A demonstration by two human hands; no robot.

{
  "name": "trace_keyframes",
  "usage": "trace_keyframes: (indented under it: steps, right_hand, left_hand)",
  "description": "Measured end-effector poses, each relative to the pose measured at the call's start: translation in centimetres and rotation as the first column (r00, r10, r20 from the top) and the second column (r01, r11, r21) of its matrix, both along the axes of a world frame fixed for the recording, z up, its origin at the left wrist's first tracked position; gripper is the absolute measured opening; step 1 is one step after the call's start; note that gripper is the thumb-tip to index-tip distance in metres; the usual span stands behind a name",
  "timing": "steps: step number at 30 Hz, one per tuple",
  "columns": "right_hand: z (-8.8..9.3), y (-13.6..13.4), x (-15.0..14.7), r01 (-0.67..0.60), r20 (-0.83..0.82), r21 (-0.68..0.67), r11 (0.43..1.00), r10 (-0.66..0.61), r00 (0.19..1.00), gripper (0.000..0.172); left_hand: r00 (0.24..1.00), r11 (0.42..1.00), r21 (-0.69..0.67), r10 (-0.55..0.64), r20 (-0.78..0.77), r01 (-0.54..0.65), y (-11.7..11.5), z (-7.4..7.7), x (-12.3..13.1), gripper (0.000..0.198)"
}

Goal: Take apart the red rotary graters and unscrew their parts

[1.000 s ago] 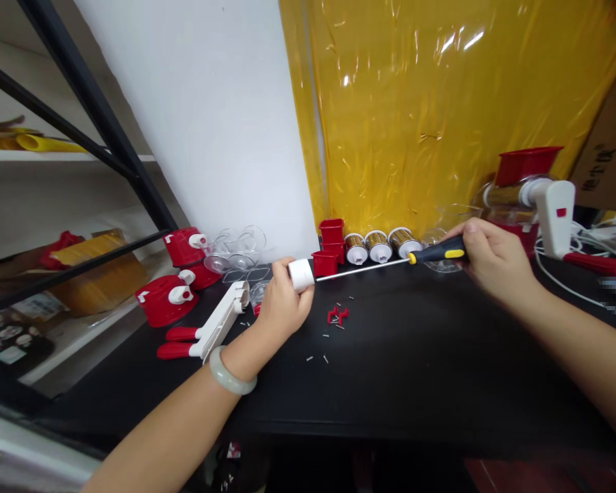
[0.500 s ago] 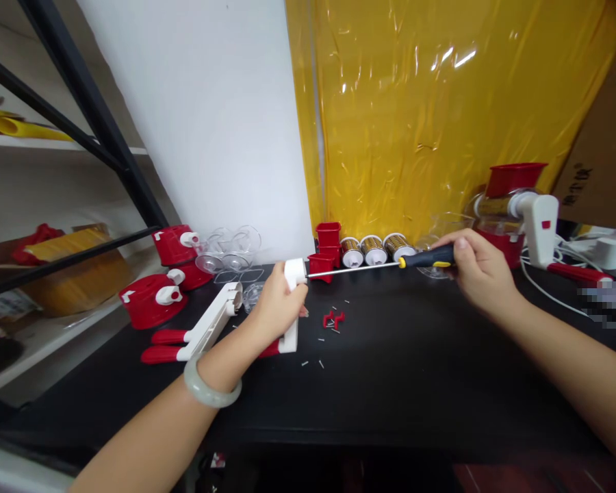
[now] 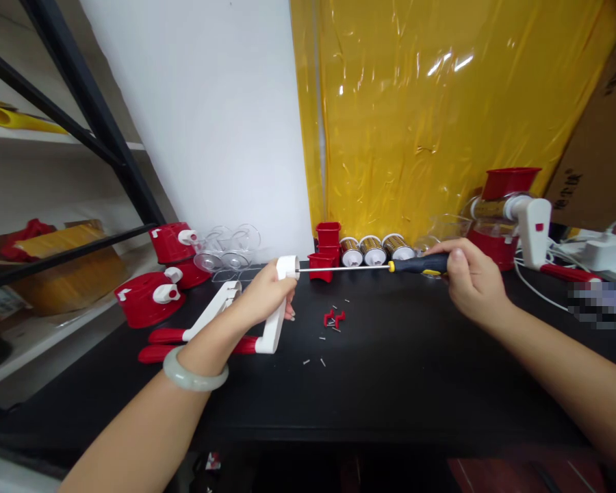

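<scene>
My left hand [image 3: 268,293] is closed around a white crank handle [image 3: 273,332] with a red grip, its round end up. In my right hand [image 3: 472,277] is a screwdriver [image 3: 418,265] with a black and yellow handle, held level. Its long shaft points left, and the tip meets the round end of the crank handle; whether a screw sits there is too small to tell. Below lie small red clips [image 3: 334,318] and several loose screws [image 3: 322,361]. Two more crank handles [image 3: 210,311] with red grips rest to the left, partly behind my left forearm.
Red bases [image 3: 146,301] stand at the left, near clear plastic parts [image 3: 231,250]. Red hoppers [image 3: 328,243] and three grater drums [image 3: 372,251] line the back. An assembled rotary grater [image 3: 510,219] stands right, beside white cables and a charger [image 3: 610,252]. A black shelf frame [image 3: 82,89] rises at left.
The crank handle in my left hand has shifted slightly left and tilted, showing its round opening and red grip more. The screwdriver has moved left with it, its tip staying at the round end.
</scene>
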State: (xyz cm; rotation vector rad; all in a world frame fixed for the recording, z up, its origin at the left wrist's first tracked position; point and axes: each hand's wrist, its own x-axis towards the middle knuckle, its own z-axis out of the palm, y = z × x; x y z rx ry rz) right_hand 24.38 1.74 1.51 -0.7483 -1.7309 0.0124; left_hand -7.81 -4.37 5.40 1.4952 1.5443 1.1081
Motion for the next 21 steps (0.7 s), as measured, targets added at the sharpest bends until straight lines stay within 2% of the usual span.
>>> trace_keyframes:
  steps: [3, 5, 7, 9, 10, 11, 13, 15, 16, 17, 18, 19, 21]
  right_hand:
    - [0.0, -0.4, 0.2, 0.009, 0.037, 0.058, 0.998, -0.012, 0.999, 0.03]
    - [-0.1, -0.3, 0.3, -0.006, 0.021, 0.045, 0.999, 0.005, 1.0, 0.025]
    - [-0.1, 0.2, 0.3, -0.079, -0.111, -0.032, 0.996, 0.075, 0.991, 0.019]
    - [0.0, 0.9, 0.2, -0.251, -0.335, -0.167, 0.954, 0.184, 0.924, 0.02]
    - [0.1, 1.3, 0.1, -0.356, -0.442, -0.243, 0.902, 0.223, 0.869, 0.024]
    - [0.3, 1.6, 0.0, -0.452, -0.521, -0.333, 0.828, 0.238, 0.82, 0.025]
    - [0.4, 2.2, 0.0, -0.548, -0.582, -0.539, 0.64, 0.187, 0.792, 0.022]
    - [0.3, 2.5, 0.0, -0.503, -0.525, -0.73, 0.463, 0.091, 0.846, 0.034]
    - [0.2, 2.6, 0.0, -0.451, -0.47, -0.8, 0.395, 0.054, 0.881, 0.042]
    - [0.0, 2.7, 0.1, -0.397, -0.415, -0.847, 0.353, 0.026, 0.909, 0.046]
    - [-0.2, 2.9, 0.1, -0.352, -0.372, -0.871, 0.342, 0.008, 0.928, 0.047]
    - [-0.4, 3.0, 0.2, -0.321, -0.346, -0.876, 0.359, -0.005, 0.938, 0.046]
    - [-0.8, 3.3, 0.2, -0.317, -0.36, -0.834, 0.452, -0.01, 0.933, 0.044]
  left_hand:
    - [0.998, 0.995, -0.092, -0.04, 0.046, 0.044, 0.1, 0.1, -0.2, 0.008]
    - [0.995, 0.984, -0.153, -0.079, 0.065, 0.089, 0.2, 0.1, -0.4, 0.006]
    - [0.988, 0.97, -0.199, -0.126, 0.084, 0.141, 0.3, -0.1, -0.3, 0.005]
    - [0.988, 0.969, -0.197, -0.141, 0.063, 0.15, 0.3, -0.4, 0.0, 0.007]
    - [0.993, 0.978, -0.168, -0.121, 0.013, 0.121, 0.4, -0.6, 0.2, 0.011]
    - [0.995, 0.99, -0.12, -0.079, -0.068, 0.071, 0.4, -0.8, 0.5, 0.015]
    - [0.961, 0.999, 0.011, 0.043, -0.272, -0.042, 0.3, -1.2, 1.0, 0.019]
    - [0.883, 0.987, 0.125, 0.15, -0.445, -0.105, 0.0, -1.4, 1.4, 0.018]
    - [0.846, 0.981, 0.159, 0.18, -0.503, -0.114, -0.1, -1.5, 1.6, 0.016]
    - [0.817, 0.977, 0.179, 0.196, -0.543, -0.115, -0.2, -1.6, 1.7, 0.015]
    - [0.797, 0.976, 0.187, 0.203, -0.569, -0.115, -0.2, -1.7, 1.8, 0.014]
    - [0.789, 0.976, 0.185, 0.204, -0.579, -0.116, -0.2, -1.8, 1.8, 0.014]
    - [0.814, 0.979, 0.169, 0.19, -0.549, -0.114, 0.0, -2.2, 1.7, 0.014]
